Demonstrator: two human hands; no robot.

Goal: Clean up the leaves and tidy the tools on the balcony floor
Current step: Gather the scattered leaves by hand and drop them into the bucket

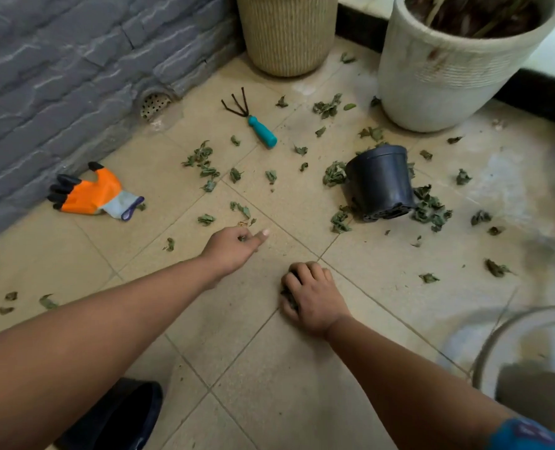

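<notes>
Head view: leaves (430, 211) beyond both hands, left hand (234, 248) pinching one, right hand (312, 297) clutching several.

Two bare arms reaching forward and down from the bottom corners of the view. Left hand (234, 246) stretched furthest out, palm down, forefinger extended, other fingers curled under. Right hand (312, 297) nearer, knuckles up, fingers curled tightly beneath the palm, pressed low. Both forearms angled inward, hands near each other but apart.
</notes>
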